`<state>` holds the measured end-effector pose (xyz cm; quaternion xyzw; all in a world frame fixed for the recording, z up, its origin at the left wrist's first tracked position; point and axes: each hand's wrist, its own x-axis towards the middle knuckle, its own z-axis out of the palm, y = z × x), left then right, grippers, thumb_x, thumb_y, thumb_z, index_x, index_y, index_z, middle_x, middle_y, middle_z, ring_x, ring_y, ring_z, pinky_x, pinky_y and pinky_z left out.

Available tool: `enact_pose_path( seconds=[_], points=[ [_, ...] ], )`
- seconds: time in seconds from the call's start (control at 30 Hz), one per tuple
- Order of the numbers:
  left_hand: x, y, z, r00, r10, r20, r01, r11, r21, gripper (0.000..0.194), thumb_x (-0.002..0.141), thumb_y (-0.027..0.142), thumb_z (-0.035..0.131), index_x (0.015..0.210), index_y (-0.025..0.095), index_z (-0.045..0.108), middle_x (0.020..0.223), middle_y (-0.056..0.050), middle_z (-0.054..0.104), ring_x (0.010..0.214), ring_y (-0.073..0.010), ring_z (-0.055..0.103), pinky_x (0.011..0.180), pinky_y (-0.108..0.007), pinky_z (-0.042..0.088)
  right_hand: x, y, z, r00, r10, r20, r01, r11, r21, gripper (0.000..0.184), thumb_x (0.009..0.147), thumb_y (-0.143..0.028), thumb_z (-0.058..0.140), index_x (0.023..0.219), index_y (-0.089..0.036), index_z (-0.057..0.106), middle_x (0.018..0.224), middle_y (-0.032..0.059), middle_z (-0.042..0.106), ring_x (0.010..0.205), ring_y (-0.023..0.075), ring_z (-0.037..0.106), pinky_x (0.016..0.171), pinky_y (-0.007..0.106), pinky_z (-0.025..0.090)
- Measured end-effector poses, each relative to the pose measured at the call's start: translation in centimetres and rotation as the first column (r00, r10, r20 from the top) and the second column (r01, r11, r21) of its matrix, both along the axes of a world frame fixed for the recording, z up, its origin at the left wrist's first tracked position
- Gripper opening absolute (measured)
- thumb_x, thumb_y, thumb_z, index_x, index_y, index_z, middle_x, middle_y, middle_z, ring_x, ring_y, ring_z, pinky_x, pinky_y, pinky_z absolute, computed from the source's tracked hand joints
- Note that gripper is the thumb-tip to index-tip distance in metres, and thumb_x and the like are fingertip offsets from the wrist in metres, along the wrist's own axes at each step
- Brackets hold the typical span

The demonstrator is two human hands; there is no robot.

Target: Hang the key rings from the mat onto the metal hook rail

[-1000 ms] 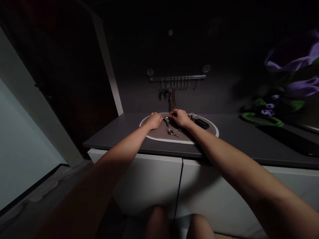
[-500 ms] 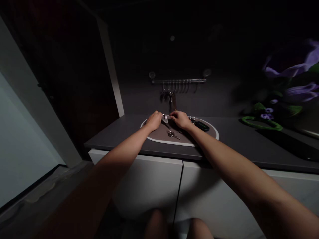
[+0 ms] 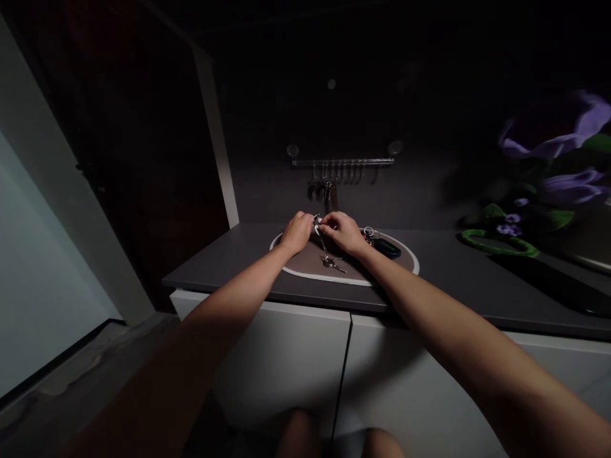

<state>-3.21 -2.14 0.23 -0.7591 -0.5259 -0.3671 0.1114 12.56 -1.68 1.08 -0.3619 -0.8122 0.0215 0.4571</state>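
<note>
Above a brown oval mat with a white rim (image 3: pixel 315 278), my left hand (image 3: pixel 296 233) is closed on a bunch of keys (image 3: pixel 317 224) whose metal glints at its fingertips. My right hand (image 3: pixel 344 231) pinches at the same bunch from the right, thumb and fingertip together; the exact part it grips is too small to tell. A short chain hangs from the bunch to a ring with a key (image 3: pixel 334 264) on the mat. Beside my right wrist lie a dark key fob (image 3: pixel 386 249) and a metal ring (image 3: pixel 368 231).
A clear hook rail (image 3: pixel 344 163) is fixed to the dark wall, with several keys (image 3: pixel 321 188) and a brown strap (image 3: pixel 333 198) hanging from it. Purple flowers (image 3: pixel 554 133) and a green loop (image 3: pixel 499 245) stand at the right of the grey counter (image 3: pixel 219 254).
My right hand has moved left to the keys at my left hand, and its fingertips have closed there. The bunch is turned slightly, and its chain hangs straighter. The view has tilted up a little.
</note>
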Motion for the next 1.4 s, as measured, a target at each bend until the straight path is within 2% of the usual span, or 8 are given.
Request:
enact_pose_path(
  seconds=[0.63, 0.83, 1.07, 1.27, 1.4],
  points=[
    [0.0, 0.1, 0.0, 0.990, -0.139, 0.008, 0.138, 0.988, 0.072, 0.032, 0.090, 0.025, 0.029, 0.094, 0.016, 0.060, 0.091, -0.007, 0.058, 0.090, -0.0154, 0.053, 0.082, -0.027, 0.041, -0.1, -0.2, -0.1, 0.990, -0.140, -0.022, 0.141, 0.990, 0.019, 0.016, 0.075, -0.031, 0.059, 0.072, -0.016, 0.062, 0.076, 0.0048, 0.062, 0.074, 0.0146, 0.054, 0.069, 0.025, 0.038],
    [0.0, 0.0, 0.1, 0.992, -0.123, 0.023, 0.121, 0.990, 0.077, 0.032, 0.090, 0.024, 0.029, 0.095, 0.016, 0.060, 0.092, -0.008, 0.058, 0.090, -0.0158, 0.054, 0.083, -0.028, 0.041, -0.2, -0.4, 0.0, 0.990, -0.141, -0.010, 0.141, 0.989, 0.039, 0.014, 0.077, -0.028, 0.056, 0.077, -0.016, 0.064, 0.080, 0.0061, 0.063, 0.078, 0.0158, 0.055, 0.073, 0.026, 0.040],
    [-0.2, -0.1, 0.2, 0.998, -0.044, 0.033, 0.042, 0.996, 0.081, 0.033, 0.090, 0.024, 0.028, 0.099, 0.016, 0.059, 0.095, -0.009, 0.059, 0.090, -0.0167, 0.054, 0.081, -0.027, 0.040, 0.0, -0.2, 0.3, 0.993, -0.109, -0.053, 0.112, 0.992, 0.060, 0.015, 0.079, -0.024, 0.050, 0.081, -0.017, 0.063, 0.084, 0.0064, 0.062, 0.082, 0.0162, 0.054, 0.076, 0.027, 0.040],
    [-0.3, -0.2, 0.3, 0.998, 0.012, 0.056, -0.018, 0.995, 0.095, 0.031, 0.090, 0.024, 0.030, 0.095, 0.017, 0.060, 0.093, -0.008, 0.061, 0.087, -0.0164, 0.054, 0.077, -0.026, 0.039, 0.2, 0.4, 0.3, 0.990, -0.039, -0.133, 0.044, 0.998, 0.037, 0.016, 0.081, -0.029, 0.048, 0.081, -0.017, 0.059, 0.086, 0.0061, 0.059, 0.082, 0.0157, 0.052, 0.076, 0.027, 0.040],
    [-0.3, 0.0, 0.3, 0.996, -0.011, 0.087, 0.005, 0.998, 0.068, 0.030, 0.089, 0.021, 0.032, 0.094, 0.018, 0.061, 0.095, -0.007, 0.063, 0.089, -0.0154, 0.055, 0.078, -0.025, 0.040, 0.3, 0.7, 0.3, 0.978, -0.007, -0.210, 0.005, 1.000, -0.011, 0.017, 0.081, -0.030, 0.045, 0.080, -0.016, 0.056, 0.084, 0.0055, 0.059, 0.081, 0.0153, 0.051, 0.076, 0.027, 0.040]
  ],
)
